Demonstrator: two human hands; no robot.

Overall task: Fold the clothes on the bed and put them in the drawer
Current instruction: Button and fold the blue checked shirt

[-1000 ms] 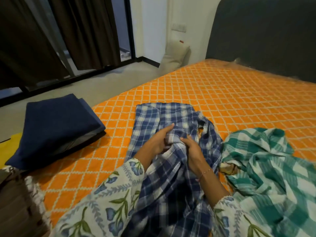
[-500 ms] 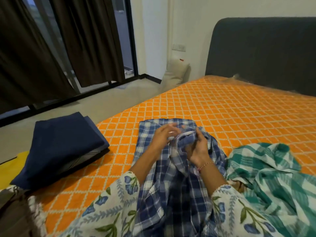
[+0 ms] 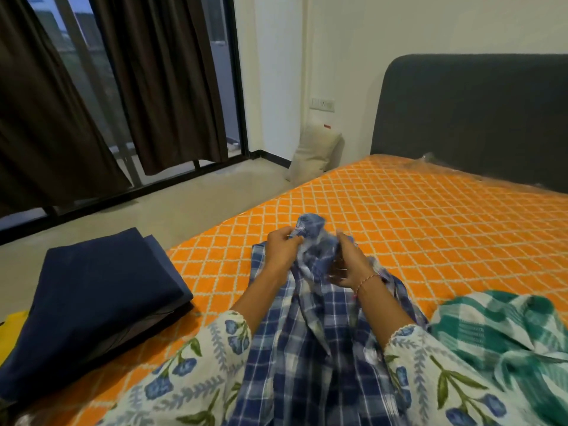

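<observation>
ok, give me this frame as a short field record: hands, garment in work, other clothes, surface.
left hand: grips blue plaid shirt
right hand: grips same shirt, bunched between both hands
shirt state: lifted, unfolded
green plaid garment: crumpled, right of shirt
navy folded cloth: left bed edge
surface: orange bedsheet
drawer: not in view

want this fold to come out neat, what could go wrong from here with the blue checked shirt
1. Both the left hand and the right hand grip the blue checked shirt bunched at its top, so creases may get folded in.
2. The unfolded green checked cloth touches it on the right and could get caught in the fold.
</observation>
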